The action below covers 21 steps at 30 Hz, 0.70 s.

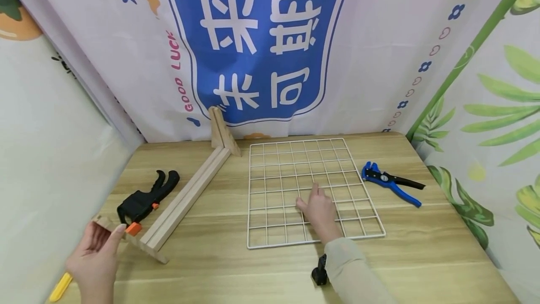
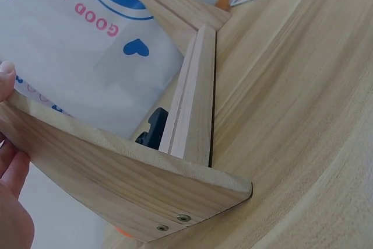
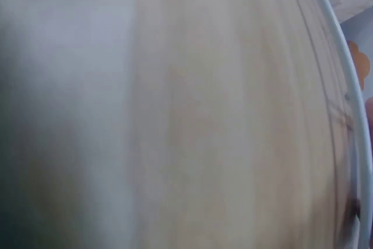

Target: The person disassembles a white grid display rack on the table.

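My left hand (image 1: 94,254) grips the near end piece of a wooden stand (image 1: 185,196), thumb on one face and fingers on the other. In the left wrist view, two metal fasteners show low on that wooden end piece (image 2: 140,185). A grooved bar joins it to a second upright end piece (image 1: 223,133) by the back wall. My right hand (image 1: 320,210) rests on a white wire grid (image 1: 249,196), thumb and forefinger spread apart over its wires. The right wrist view is mostly blurred tabletop, with the white wire (image 3: 347,74) curving along the right.
Left of the stand lies a black tool (image 1: 141,203) with orange parts. Blue-and-black wire strippers (image 1: 390,182) lie right of the grid. A yellow handle (image 1: 61,287) shows at lower left, and a small black object (image 1: 319,271) beside the right sleeve. A printed curtain (image 1: 363,83) hangs behind the table.
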### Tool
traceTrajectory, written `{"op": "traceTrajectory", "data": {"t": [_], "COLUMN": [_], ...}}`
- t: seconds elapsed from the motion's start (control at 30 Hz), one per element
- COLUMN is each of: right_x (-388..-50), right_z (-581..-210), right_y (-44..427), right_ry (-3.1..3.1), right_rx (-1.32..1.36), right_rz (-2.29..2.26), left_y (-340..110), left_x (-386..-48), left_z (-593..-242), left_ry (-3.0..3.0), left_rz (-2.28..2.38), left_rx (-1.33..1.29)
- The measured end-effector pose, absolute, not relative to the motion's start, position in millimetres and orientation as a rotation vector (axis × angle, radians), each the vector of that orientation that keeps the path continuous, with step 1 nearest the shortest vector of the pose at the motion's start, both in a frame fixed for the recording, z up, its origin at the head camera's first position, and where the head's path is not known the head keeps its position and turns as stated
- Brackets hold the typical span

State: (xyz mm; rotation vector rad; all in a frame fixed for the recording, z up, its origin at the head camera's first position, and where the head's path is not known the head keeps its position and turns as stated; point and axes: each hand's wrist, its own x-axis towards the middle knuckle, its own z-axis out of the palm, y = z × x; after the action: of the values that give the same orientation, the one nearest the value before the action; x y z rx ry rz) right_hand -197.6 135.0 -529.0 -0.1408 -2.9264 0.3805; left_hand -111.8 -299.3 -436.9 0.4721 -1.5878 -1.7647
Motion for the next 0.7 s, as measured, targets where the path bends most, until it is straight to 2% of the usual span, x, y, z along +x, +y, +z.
{"op": "traceTrajectory", "data": {"t": [0.3,0.47,0.7], "right_x": [-193.4,-194.0,-194.8], "right_z": [-527.7,-526.4,-498.2], "right_y": [136.3,139.3,158.7], "right_ry": [-3.042,-3.063,-3.007], "right_rx": [-0.223,-0.24,-0.315], "right_rz": [0.402,0.423,0.836], "left_y": [-298.0,-298.0,-283.2], "left_x": [-111.0,-112.4,-104.8], "left_z": [-438.3,-436.5,-421.1], "left_ry": [-1.603,-1.703,-1.82], "left_rz": [-1.763,-1.756,-1.591], "left_rx": [0.437,0.503,0.544]}}
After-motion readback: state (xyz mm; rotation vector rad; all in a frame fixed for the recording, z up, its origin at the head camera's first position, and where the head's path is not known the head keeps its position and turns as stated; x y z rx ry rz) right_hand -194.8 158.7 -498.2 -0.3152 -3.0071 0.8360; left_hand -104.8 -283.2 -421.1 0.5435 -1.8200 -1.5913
